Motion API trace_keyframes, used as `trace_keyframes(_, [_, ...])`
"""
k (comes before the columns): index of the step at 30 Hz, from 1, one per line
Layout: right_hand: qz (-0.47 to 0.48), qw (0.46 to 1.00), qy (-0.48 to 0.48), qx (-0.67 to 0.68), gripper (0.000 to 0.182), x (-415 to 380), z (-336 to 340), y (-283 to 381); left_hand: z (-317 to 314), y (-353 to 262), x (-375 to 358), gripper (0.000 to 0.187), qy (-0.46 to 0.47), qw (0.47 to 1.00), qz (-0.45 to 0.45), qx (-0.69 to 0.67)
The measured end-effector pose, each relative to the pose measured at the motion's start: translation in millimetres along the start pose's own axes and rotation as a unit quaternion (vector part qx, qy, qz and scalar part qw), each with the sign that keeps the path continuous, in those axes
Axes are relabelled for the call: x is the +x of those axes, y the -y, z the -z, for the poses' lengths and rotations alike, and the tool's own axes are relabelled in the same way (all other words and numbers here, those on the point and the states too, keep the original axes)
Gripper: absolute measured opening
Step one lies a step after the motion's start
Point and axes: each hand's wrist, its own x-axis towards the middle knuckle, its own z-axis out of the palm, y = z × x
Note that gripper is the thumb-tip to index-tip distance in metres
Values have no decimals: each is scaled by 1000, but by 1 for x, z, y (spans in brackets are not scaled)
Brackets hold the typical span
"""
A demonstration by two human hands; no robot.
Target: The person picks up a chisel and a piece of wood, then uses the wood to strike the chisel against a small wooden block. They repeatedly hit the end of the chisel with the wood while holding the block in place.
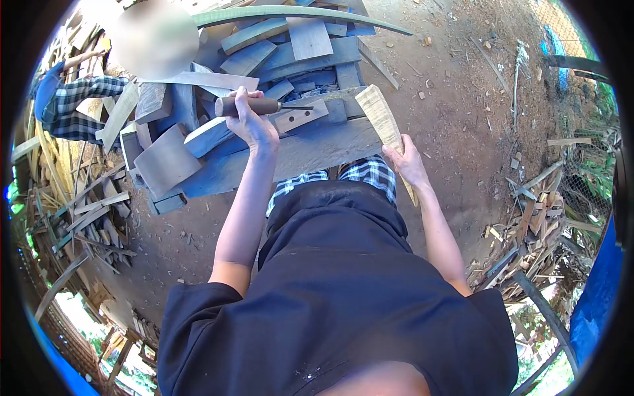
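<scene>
My left hand (252, 125) is closed around the thick wooden handle of a chisel (269, 106), whose thin dark blade points right. The blade reaches over a small wooden block (317, 113) with two dark holes, lying on the workbench (290, 152). In my right hand (408, 164) is a pale wooden club (378, 113), its wide end up beside the bench's right edge and its narrow end below my grip. The club is apart from the chisel.
Several cut wood blocks (168, 158) and boards are stacked on the bench. A long curved strip (297, 11) juts over its far side. A person in checked trousers (86, 99) is at the left. Scrap wood (99, 218) lies left, with more offcuts (538, 221) right.
</scene>
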Motion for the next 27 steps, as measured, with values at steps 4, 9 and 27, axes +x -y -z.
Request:
trace_keyframes(4, [15, 1000, -5, -15, 54, 1, -2, 2, -1, -3, -1, 18, -19, 999, 45, -21])
trace_keyframes(9, [8, 1000, -3, -17, 54, 2, -5, 5, 0, 0, -3, 16, -10, 999, 43, -18])
trace_keyframes(27, [65, 996, -49, -43, 52, -6, -14, 22, -7, -24, -20, 27, 319, 903, -62, 281])
